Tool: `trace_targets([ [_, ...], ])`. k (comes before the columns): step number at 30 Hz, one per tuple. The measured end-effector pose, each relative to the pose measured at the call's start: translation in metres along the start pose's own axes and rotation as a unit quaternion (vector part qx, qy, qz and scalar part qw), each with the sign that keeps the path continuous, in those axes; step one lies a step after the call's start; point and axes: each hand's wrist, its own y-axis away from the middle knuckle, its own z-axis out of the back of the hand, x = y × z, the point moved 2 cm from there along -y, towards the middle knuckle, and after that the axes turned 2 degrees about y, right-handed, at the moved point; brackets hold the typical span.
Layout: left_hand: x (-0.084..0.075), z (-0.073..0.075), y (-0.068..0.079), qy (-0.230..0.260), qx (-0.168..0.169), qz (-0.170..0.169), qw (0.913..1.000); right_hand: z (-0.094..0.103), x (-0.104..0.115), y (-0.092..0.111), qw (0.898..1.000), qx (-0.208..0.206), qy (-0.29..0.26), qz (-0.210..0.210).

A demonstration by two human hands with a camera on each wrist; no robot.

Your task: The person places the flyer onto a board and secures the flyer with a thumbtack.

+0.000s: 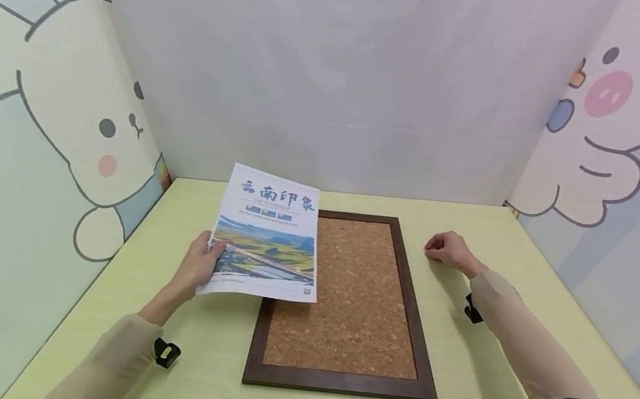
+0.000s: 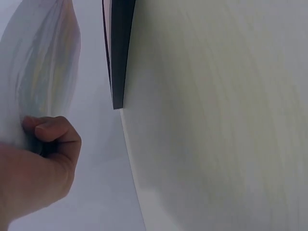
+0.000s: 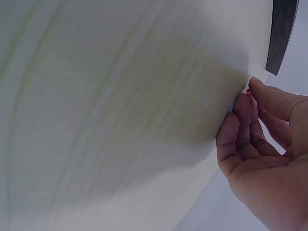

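My left hand (image 1: 199, 263) grips a printed poster (image 1: 269, 236) by its left edge, thumb on the front. The sheet shows blue Chinese lettering above a landscape picture and is tilted up over the left part of a cork board (image 1: 353, 294) with a dark wooden frame. In the left wrist view the fingers (image 2: 60, 132) are curled at the curved sheet (image 2: 45, 72). To the right of the board, my right hand (image 1: 450, 250) is low at the tabletop. Its thumb and fingertips pinch a tiny red object (image 3: 248, 90), mostly hidden, its kind unclear.
The board lies flat on a pale yellow-green table (image 1: 210, 357). A plain pale wall (image 1: 344, 85) stands behind it, with cartoon-printed panels on the left and right. Both wrists carry a small black device (image 1: 166, 352).
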Motion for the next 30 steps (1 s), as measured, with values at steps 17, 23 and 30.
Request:
trace_targets([
  [17,-0.024,-0.082,0.010,0.047,0.016,-0.016,0.9987,0.000,-0.005,0.000,1.000,-0.005,-0.001,-0.007],
  [23,-0.029,-0.105,0.018,0.052,0.031,-0.021,0.9980,0.000,-0.005,-0.001,1.000,-0.007,0.001,-0.005],
  [30,-0.030,-0.126,0.031,0.049,0.050,-0.022,0.9973,-0.001,-0.005,-0.001,1.000,-0.009,0.004,-0.008],
])
